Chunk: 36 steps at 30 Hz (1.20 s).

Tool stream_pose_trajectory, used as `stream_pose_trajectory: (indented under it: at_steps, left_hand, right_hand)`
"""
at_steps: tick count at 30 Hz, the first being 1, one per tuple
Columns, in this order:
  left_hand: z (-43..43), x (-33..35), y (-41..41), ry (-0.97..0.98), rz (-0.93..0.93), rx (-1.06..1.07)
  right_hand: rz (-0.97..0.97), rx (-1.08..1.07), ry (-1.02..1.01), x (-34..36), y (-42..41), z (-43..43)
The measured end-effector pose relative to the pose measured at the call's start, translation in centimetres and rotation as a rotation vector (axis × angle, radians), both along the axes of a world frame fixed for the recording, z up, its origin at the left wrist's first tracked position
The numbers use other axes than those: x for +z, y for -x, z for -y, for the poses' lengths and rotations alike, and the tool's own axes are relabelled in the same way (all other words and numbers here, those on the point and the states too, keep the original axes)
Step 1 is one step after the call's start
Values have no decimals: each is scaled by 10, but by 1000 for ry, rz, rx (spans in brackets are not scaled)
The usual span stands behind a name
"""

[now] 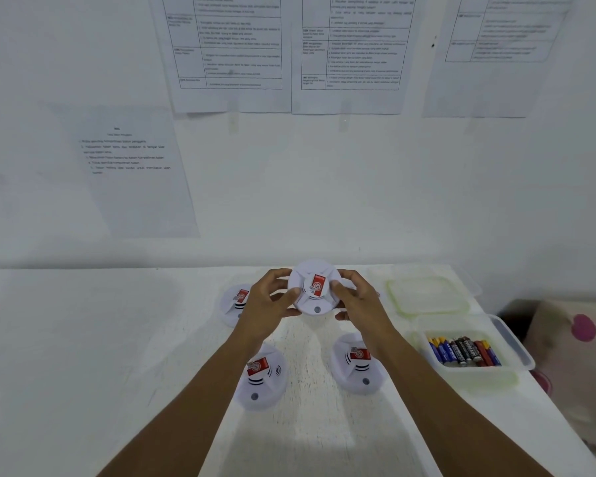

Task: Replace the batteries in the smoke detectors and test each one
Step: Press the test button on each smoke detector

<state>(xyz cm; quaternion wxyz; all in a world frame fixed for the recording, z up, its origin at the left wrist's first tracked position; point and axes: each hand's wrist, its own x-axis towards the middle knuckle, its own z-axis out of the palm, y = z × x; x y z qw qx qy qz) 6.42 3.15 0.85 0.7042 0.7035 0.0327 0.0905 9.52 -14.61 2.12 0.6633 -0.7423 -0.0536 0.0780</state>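
I hold a round white smoke detector with a red label above the table, face toward me. My left hand grips its left rim and my right hand grips its right rim, thumbs on the front. Three more white detectors lie on the table: one at the back left partly behind my left hand, one at the front left, one at the front right partly under my right forearm. A clear tub at the right holds several batteries.
The tub's clear lid lies behind it near the wall. The white table ends at the right, where patterned fabric shows beyond the edge. Printed sheets hang on the wall behind.
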Motion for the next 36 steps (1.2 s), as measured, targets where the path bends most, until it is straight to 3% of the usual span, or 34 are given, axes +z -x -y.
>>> stream_pose_trajectory:
  at_steps: [24,36]
  left_hand:
    - [-3,-29,-28,-220,-59,178]
    - [1,-38,-32,-548,-251,84]
  right_hand:
    - [77,-45,232,-35,-32,-13]
    - [76,35,454,-37,-32,-14]
